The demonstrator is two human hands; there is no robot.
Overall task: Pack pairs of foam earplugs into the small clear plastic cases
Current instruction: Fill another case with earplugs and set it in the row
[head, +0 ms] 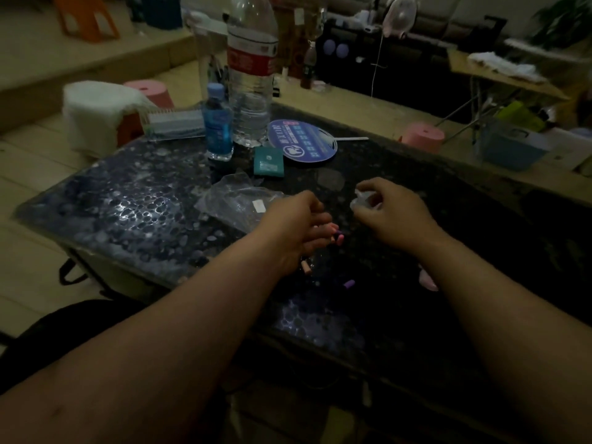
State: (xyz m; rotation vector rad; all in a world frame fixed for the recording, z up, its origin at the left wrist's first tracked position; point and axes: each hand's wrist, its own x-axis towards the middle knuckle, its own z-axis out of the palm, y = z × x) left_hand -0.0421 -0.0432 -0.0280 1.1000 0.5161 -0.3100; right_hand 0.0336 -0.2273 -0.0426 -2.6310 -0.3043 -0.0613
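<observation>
Left hand: we see our left hand [296, 225] low over the dark table [128, 206], fingers curled together around some pink earplugs [337, 236]; their tips show just past the fingertips. How many it holds we cannot tell.
Right hand: our right hand [392, 209] hovers to the right, fingers bent and closed on a small clear case [365, 200]. If the case is open or closed, we cannot tell; the picture is dark and blurred.
Loose earplugs: one pink earplug [306, 267] lies on the table just under the left hand, and a purple earplug [349, 284] lies nearer to us, between the two forearms.
Pale object: something pale pink [427, 280] lies beside the right forearm; we cannot say what it is.
Plastic bag: a crumpled clear bag [234, 200] lies on the table, touching the left hand on its far side.
Far side of table: a big water bottle [251, 72], a small blue bottle [217, 123] beside it, a round blue fan [302, 141] and a small teal packet [269, 161] stand or lie well apart from the hands.
</observation>
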